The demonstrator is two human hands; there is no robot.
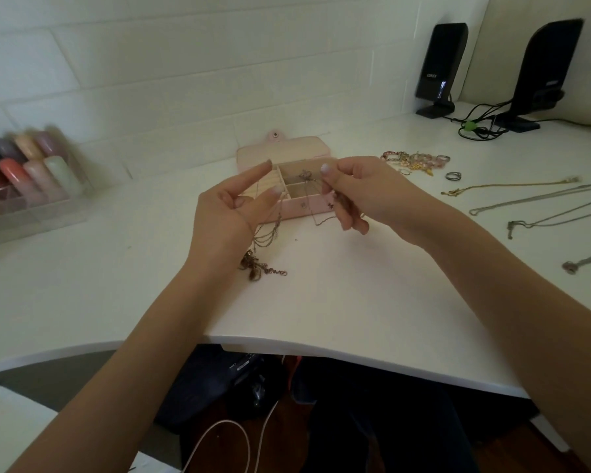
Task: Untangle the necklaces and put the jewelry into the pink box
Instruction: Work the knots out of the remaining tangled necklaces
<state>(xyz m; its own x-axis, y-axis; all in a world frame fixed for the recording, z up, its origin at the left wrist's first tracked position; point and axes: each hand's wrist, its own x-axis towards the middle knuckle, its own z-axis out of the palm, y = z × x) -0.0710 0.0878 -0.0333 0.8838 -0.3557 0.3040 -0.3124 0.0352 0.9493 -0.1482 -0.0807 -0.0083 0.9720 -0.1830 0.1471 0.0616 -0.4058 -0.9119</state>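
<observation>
Both hands are raised over the white desk [338, 302] in front of the open pink box [307, 203]. A tangle of thin silver chains [306, 180] stretches between them. My left hand [229, 209] has chain strands looped over its fingers, with loops hanging below the palm. My right hand [359, 192] pinches the chains between thumb and forefinger and holds a bunched piece in its lower fingers. A small knotted chain [258, 266] lies on the desk under my left wrist. The box's compartments look bare.
Straightened necklaces [539, 203] lie in rows at the right, with a pile of rings and bracelets [415, 160] behind them. Two black speakers [440, 66] and cables stand at the back right. A clear organiser of coloured bottles [28, 172] sits at the left.
</observation>
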